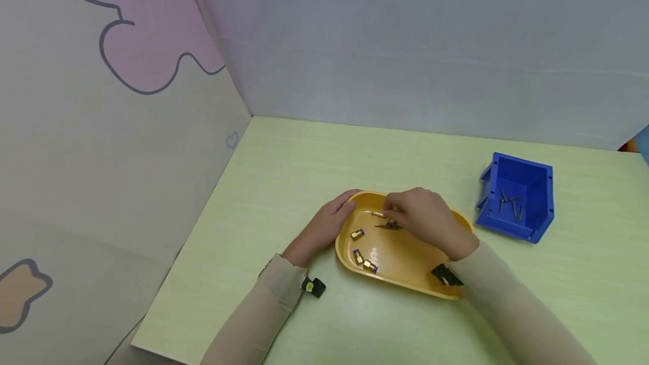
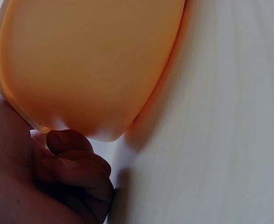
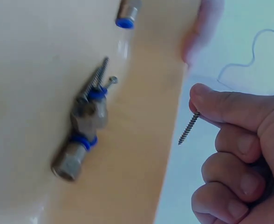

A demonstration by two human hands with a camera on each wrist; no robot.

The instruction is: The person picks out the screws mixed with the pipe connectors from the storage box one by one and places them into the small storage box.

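The pale green worktop (image 1: 284, 185) sits in a corner between a grey back wall and a side panel with pink and tan shapes outlined in grey. Toward its right side stands a blue bin (image 1: 517, 196), well apart from the hands, with a few dark screws lying inside it.

Nearer the person lies an orange tray (image 1: 405, 275) — oval, shallow, with a raised rim. The left hand (image 1: 324, 227) rests against the tray's left end; the left wrist view shows its fingers (image 2: 76, 163) curled under the rim and against the outer wall of the tray (image 2: 90, 60). The right hand (image 1: 426, 218) hovers over the far half of the tray, fingers bent downward.

Inside the tray lie several brass fittings with blue rings (image 1: 357, 234), two more near the front-left wall, and a joined pair (image 3: 83, 135) in the right wrist view. Beside that pair lie loose screws (image 3: 97, 77), touching it.

Smallest of all is the single screw (image 3: 189, 128) — the right hand (image 3: 239, 154) pinches it by the head between thumb and forefinger, tip hanging down, just above the tray's edge (image 3: 151, 154).
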